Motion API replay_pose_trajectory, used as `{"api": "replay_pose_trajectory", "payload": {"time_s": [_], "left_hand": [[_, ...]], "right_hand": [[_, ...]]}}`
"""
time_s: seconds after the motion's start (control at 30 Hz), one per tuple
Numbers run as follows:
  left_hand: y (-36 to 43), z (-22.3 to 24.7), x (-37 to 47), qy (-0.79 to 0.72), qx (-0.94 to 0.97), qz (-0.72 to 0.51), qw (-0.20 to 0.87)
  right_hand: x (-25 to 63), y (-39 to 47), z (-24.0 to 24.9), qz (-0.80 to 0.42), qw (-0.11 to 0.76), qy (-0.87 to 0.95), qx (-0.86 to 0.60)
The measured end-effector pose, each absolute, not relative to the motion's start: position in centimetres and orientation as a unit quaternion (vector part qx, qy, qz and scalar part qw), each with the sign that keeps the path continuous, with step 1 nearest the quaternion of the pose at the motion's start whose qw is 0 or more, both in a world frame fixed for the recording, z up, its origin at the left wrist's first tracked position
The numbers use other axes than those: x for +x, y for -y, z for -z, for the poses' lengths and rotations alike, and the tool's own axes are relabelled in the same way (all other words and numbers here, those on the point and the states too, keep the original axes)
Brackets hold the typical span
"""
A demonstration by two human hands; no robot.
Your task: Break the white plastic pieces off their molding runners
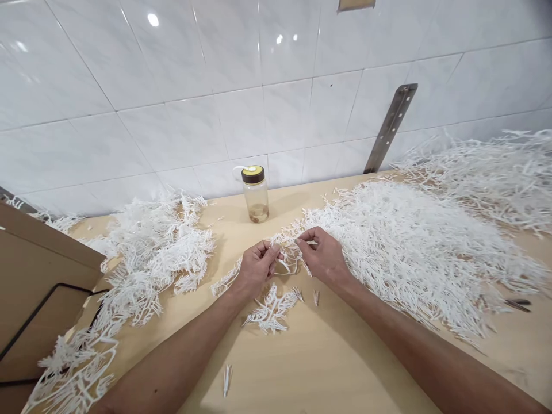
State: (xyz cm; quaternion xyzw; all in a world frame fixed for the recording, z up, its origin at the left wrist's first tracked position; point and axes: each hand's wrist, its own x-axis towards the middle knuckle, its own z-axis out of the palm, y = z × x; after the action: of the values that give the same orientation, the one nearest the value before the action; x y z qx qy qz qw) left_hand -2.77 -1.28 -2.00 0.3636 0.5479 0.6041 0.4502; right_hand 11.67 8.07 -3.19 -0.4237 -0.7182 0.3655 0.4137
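Near the middle of the table, my left hand (pixel 259 265) is closed around a thin white branched strand (pixel 282 265), whose bare end curls out below the thumb. Just to its right, my right hand (pixel 324 254) pinches thumb and forefinger together at a fine white tip; whether that tip belongs to the same strand is unclear. A small clump of white sprigs (pixel 271 309) lies on the table below both hands. Two short loose sprigs rest nearby, one white piece (pixel 316 297) under my right hand and another sprig (pixel 227 380) closer to me.
A large pile of white sprigs (pixel 414 247) spreads on the right, a smaller heap (pixel 159 244) on the left. A clear bottle (pixel 257 201) stands behind my hands. A cardboard box (pixel 38 270), a metal bracket (pixel 390 129) against the tiled wall and a dark tool (pixel 518 305) are around.
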Motion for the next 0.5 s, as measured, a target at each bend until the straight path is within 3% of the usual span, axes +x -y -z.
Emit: {"api": "replay_pose_trajectory", "payload": {"time_s": [0.1, 0.3, 0.5], "left_hand": [[1.3, 1.7, -2.7, -0.543, 0.343, -0.609, 0.465], [1.3, 1.4, -2.7, -0.545, 0.323, -0.616, 0.468], [1.4, 1.4, -2.8, -0.552, 0.343, -0.600, 0.466]], "right_hand": [[11.9, -7.5, 2.6, -0.378, 0.399, 0.726, -0.413], [11.8, -6.1, 1.8, -0.274, 0.434, 0.792, -0.331], [11.5, -5.7, 2.0, -0.371, 0.339, 0.799, -0.329]]}}
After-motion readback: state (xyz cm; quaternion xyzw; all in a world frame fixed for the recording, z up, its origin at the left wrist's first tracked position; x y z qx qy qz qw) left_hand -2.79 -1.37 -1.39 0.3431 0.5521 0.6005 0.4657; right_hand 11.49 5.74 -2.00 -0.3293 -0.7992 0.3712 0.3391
